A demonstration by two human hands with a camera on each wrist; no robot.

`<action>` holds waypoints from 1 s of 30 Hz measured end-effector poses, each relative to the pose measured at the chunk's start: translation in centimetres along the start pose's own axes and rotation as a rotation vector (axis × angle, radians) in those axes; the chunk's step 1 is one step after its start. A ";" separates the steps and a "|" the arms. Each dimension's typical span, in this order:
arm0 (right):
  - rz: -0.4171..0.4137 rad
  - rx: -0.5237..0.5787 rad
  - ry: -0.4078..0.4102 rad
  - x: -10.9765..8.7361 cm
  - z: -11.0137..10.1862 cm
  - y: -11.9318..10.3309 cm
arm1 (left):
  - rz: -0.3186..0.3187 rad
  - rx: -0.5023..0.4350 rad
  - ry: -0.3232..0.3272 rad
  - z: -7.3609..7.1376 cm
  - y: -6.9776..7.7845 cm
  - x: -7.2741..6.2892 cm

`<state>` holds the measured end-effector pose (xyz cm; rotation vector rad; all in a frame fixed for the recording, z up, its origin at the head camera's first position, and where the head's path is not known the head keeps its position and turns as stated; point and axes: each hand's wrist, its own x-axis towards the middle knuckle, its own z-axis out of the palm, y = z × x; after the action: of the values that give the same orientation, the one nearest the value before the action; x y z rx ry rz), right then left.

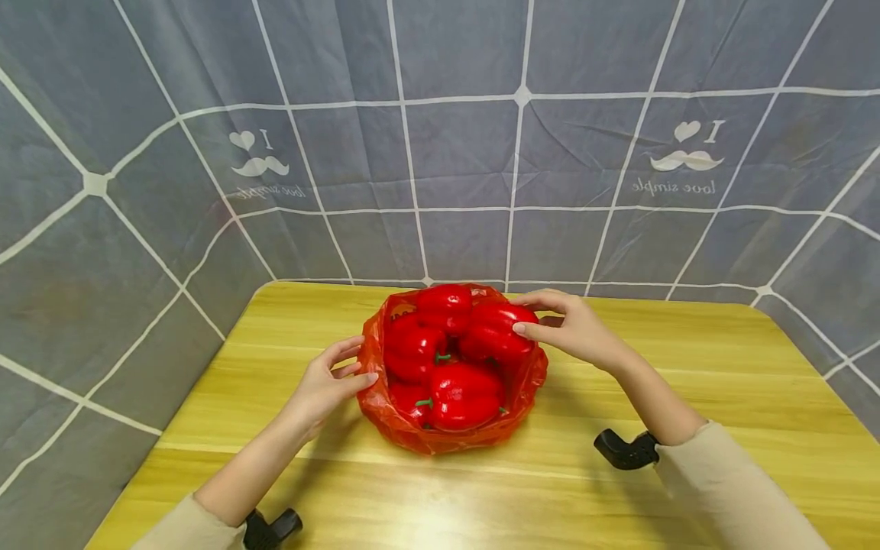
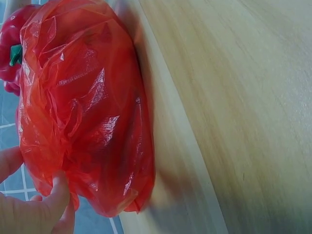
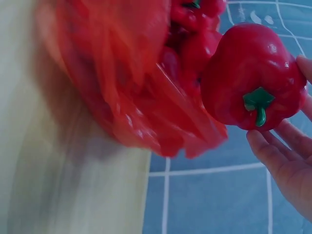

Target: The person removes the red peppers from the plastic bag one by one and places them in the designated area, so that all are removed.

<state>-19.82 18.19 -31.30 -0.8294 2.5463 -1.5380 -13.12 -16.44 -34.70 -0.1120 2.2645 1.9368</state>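
A red plastic bag stands on the table with its mouth open upward, holding several red bell peppers with green stems. At the bag's left rim, my left hand pinches the film between thumb and fingers. My right hand grips one bell pepper at the bag's right side, thumb and fingers spread around it. In the right wrist view that bell pepper shows its green stem toward the camera, beside the bag's crumpled edge. From the left wrist, the bag's side hides most of the contents.
The wooden table runs under the bag. A grey curtain with white grid lines hangs behind and at both sides. Black curved pieces stick out near each sleeve.
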 end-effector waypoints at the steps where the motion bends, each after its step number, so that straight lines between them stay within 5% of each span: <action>1: -0.003 -0.002 0.010 0.0 -0.3 -0.1 | 0.002 -0.004 -0.004 0.0 0.0 0.0; 15: 0.086 -0.174 0.184 -1.7 -5.0 1.2 | -0.019 -0.012 -0.013 0.0 -0.2 0.2; 24: 0.209 -0.259 0.225 -4.1 -6.8 5.3 | -0.027 -0.030 -0.006 0.0 -0.5 0.0; 30: 0.186 -0.357 0.301 -4.8 -6.6 8.5 | -0.021 -0.042 -0.007 0.1 -0.6 0.2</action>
<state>-21.28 28.84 -36.20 -0.3855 3.0702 -1.2555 -13.21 -16.45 -35.30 -0.1330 2.2095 1.9718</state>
